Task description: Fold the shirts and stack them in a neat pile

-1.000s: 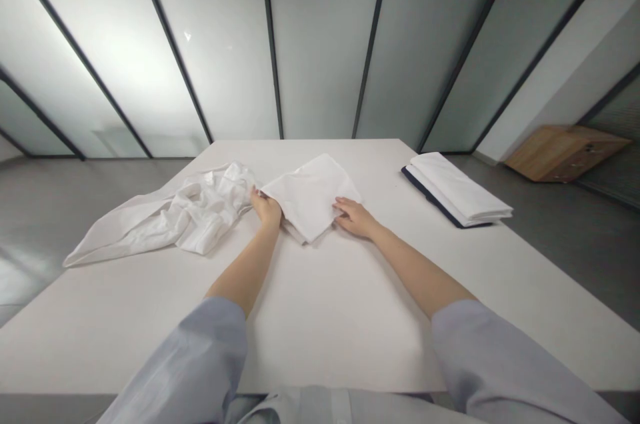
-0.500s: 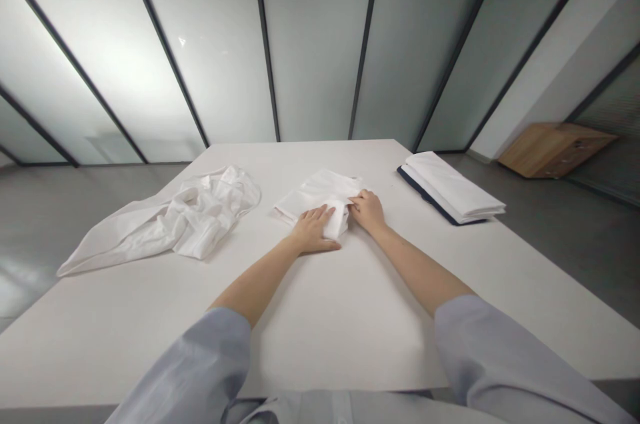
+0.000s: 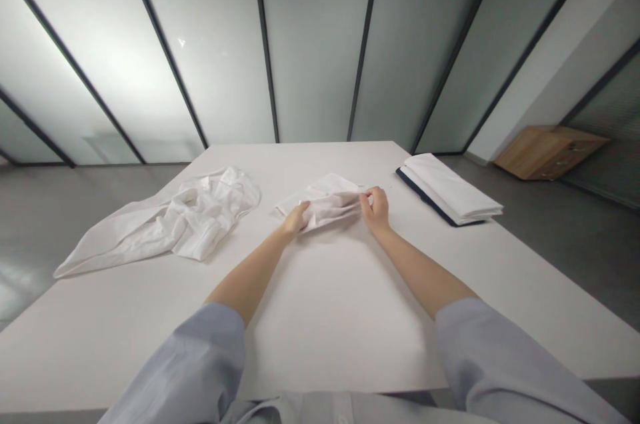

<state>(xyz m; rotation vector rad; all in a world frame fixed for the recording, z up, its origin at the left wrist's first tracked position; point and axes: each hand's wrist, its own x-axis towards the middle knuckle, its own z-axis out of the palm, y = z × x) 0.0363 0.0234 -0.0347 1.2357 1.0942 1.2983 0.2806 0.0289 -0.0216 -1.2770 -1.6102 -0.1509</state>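
Note:
A folded white cloth garment (image 3: pixel 330 205) lies in the middle of the table, its near edge lifted between my hands. My left hand (image 3: pixel 296 219) grips its left end, the thumb on top and the other fingers hidden beneath the fabric. At the right end, my right hand (image 3: pixel 376 209) pinches the edge between thumb and fingers. Several layers show along the near side. What kind of garment it is cannot be made out.
On the white table (image 3: pixel 330 317), a crumpled white garment (image 3: pixel 185 217) spreads at the left. A stack of folded white cloth (image 3: pixel 453 187) sits at the right edge over a dark navy piece (image 3: pixel 427 199). A wooden cabinet (image 3: pixel 547 151) stands on the floor beyond.
My left hand has gone from lying flat on the cloth to gripping its left end. The near edge has been raised and stretched between both hands; my right hand shifted slightly right.

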